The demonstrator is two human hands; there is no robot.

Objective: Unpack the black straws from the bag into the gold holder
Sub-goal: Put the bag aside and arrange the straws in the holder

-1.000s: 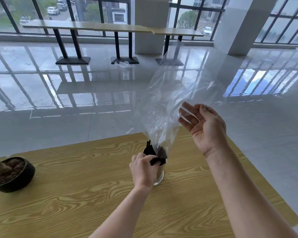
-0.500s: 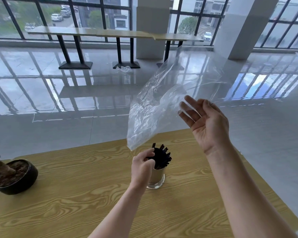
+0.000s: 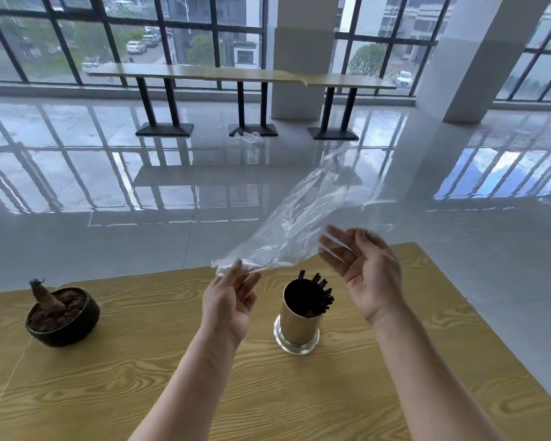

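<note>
The gold holder [image 3: 299, 323] stands upright on the wooden table [image 3: 140, 361], with the black straws [image 3: 320, 292] leaning inside it toward its right rim. The clear plastic bag [image 3: 309, 218] hangs empty in the air above and behind the holder. My left hand [image 3: 231, 299] is left of the holder, fingertips pinching the bag's lower left corner. My right hand [image 3: 368, 272] is up and to the right of the holder, palm toward me, with the bag's other end held against its fingers.
A black bowl-shaped pot [image 3: 62, 316] with soil and a cut stump sits at the table's left. The table's far edge lies just behind the holder, its right edge slants down at right. Beyond are glossy floor, a long bench table [image 3: 242, 74] and a pillar.
My left hand let go of the straws in the holder and rose to catch the bag's lower corner. The bag swung from upright to nearly level. The straws now stand free in the holder.
</note>
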